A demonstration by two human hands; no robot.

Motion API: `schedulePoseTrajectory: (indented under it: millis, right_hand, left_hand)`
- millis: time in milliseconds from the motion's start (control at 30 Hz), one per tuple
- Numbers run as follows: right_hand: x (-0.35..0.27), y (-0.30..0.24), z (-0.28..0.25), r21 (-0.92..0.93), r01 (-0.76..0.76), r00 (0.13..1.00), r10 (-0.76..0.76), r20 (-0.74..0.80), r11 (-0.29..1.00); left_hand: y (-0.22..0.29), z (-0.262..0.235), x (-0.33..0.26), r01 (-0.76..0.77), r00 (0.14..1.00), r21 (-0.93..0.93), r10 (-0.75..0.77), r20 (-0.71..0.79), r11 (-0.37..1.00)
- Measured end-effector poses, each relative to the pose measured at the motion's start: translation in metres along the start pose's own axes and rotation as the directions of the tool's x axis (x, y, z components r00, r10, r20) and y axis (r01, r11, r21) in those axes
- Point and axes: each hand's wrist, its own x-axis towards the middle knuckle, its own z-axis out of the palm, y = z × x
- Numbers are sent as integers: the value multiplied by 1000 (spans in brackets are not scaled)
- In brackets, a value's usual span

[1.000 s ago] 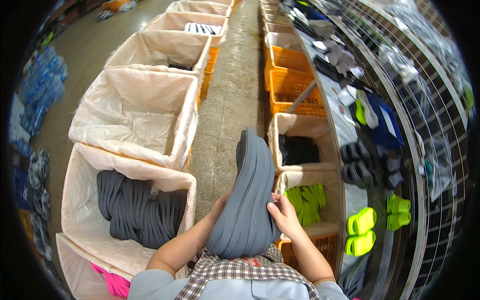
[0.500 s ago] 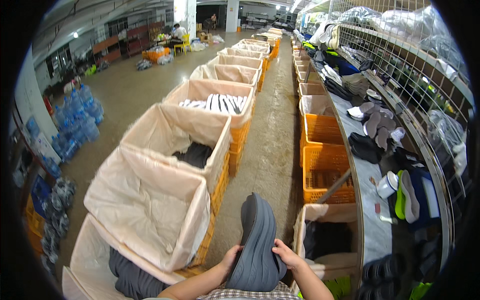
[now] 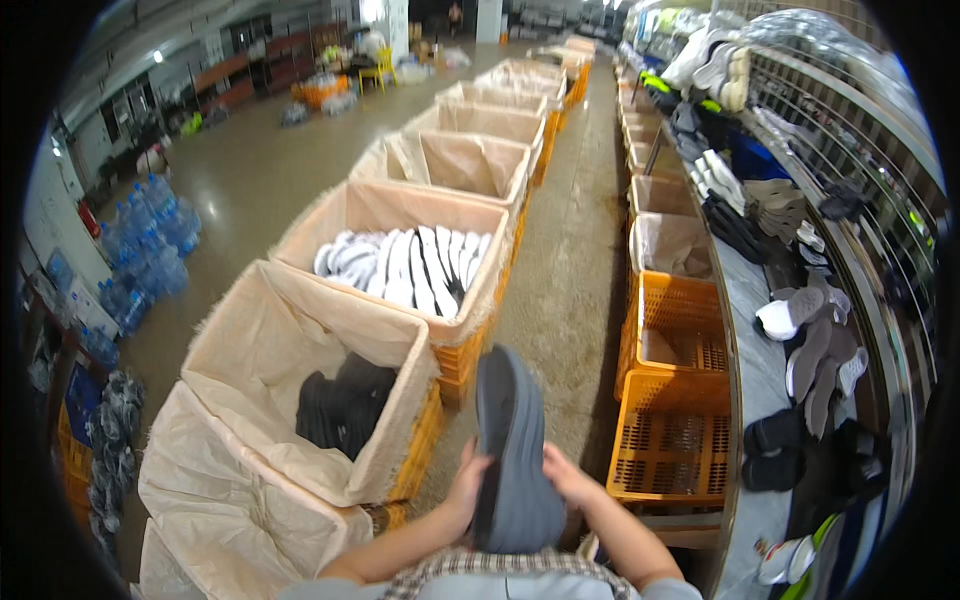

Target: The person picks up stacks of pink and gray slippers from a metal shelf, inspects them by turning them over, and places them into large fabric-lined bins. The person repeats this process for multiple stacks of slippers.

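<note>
A bundle of dark grey shoe soles, nested together, stands nearly upright in front of my body. My left hand grips its left edge, fingers closed around the side. From the right, my right hand presses on the opposite edge. Motion blurs the soles slightly, and how many there are cannot be made out. Left of them is a cloth-lined bin with black soles lying in its corner. Beyond it, another lined bin holds a layer of white soles with dark stripes.
Lined bins run in a row away along the left of the aisle floor. Orange crates line its right side beneath a long bench carrying soles and a white cup. Blue water bottles cluster far left.
The view has moved forward along the aisle, so bins and bench items appear nearer or have slid toward the lower edge. Both hands still hold the grey soles.
</note>
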Motion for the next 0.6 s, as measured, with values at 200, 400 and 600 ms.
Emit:
schedulePoseTrajectory:
  millis: [200, 400, 600]
  right_hand:
    - [117, -174, -142, -12, -102, 994, 102, 29, 995]
    - [229, -241, -303, 215, -326, 880, 379, -286, 921]
    - [374, -392, -429, -51, -409, 902, 412, 130, 911]
  left_hand:
    - [53, 130, 188, 190, 981, -12, -190, 42, 982]
    - [59, 202, 414, 166, 975, 355, -208, 84, 920]
    - [200, 276, 656, -474, 880, 756, 262, 396, 451]
